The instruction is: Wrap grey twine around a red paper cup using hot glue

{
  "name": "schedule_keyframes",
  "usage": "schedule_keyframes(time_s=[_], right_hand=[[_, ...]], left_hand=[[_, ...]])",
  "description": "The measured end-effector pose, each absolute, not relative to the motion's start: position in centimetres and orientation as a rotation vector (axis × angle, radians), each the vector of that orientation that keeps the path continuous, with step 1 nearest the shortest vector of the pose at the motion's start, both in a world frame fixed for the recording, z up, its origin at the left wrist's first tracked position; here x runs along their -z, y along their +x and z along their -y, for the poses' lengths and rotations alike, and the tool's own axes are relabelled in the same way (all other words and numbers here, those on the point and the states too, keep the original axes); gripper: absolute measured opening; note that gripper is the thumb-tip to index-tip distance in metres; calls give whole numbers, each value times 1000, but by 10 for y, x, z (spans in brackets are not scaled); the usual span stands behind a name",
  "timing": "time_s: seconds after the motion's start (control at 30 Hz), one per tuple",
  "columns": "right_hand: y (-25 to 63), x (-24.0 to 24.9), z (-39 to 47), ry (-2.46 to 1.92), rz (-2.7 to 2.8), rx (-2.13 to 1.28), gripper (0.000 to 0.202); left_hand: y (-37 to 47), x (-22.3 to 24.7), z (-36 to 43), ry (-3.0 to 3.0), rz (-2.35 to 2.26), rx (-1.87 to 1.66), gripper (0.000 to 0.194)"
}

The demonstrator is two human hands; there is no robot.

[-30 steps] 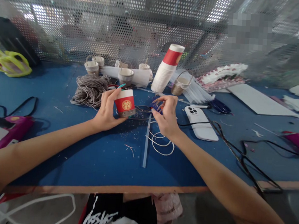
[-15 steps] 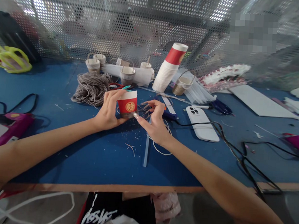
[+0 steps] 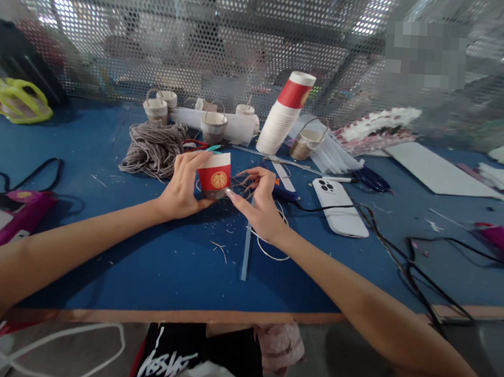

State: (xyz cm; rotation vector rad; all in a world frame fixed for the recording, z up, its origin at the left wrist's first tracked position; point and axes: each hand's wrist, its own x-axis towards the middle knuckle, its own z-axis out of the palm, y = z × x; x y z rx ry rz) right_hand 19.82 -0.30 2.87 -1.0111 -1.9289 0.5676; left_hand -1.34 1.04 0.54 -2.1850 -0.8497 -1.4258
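Note:
My left hand [image 3: 181,187] grips a paper cup [image 3: 214,173], red with a gold emblem and a white band. Grey-brown cord [image 3: 212,194] wraps the cup's bottom edge. My right hand [image 3: 262,206] is at the cup's right side, its thumb tip against the lower edge where the cord lies. Its other fingers are curled, with thin strands of cord running among them; their exact hold is partly hidden. Behind my left hand lies a bundle of grey cord [image 3: 152,151]. Under my right hand is a clear glue stick [image 3: 246,251], and a white loop of string curves beside it.
A leaning stack of paper cups [image 3: 277,127] stands at the back, beside a cord-wrapped cup with a handle [image 3: 308,143]. Several similar cups stand left of it. A white phone [image 3: 340,208] and black cables [image 3: 375,227] lie right; a purple glue gun [image 3: 30,215] lies left.
Almost nothing differs. The view shifts very slightly, and both hands stay at the cup with the right thumb on its lower edge.

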Motion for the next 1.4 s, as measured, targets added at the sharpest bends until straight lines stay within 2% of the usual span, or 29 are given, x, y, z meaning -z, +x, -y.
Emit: schedule_keyframes(time_s=[0.27,0.47,0.83,1.03,1.23,1.3,1.4], right_hand=[[199,-30,2,-995,1956,-580,44],[196,-28,3,-1021,1925,-583,52],[194,-29,6,-1009,1964,-573,47],[192,-29,5,-1044,1952,-563,52],[194,-27,5,-997,1982,-516,51],[197,-29,3,-958,1962,-507,58],[206,-35,-4,-839,1984,-430,85]], left_hand=[[-12,-6,-11,-2186,851,1442,81],[-12,-5,-11,-2184,843,1441,80],[-12,-7,-11,-2200,838,1406,80],[-12,-6,-11,-2208,885,1366,75],[-13,-5,-12,-2296,772,1469,78],[-15,-3,-14,-2377,761,1533,81],[-18,3,-19,-2537,751,1657,85]])
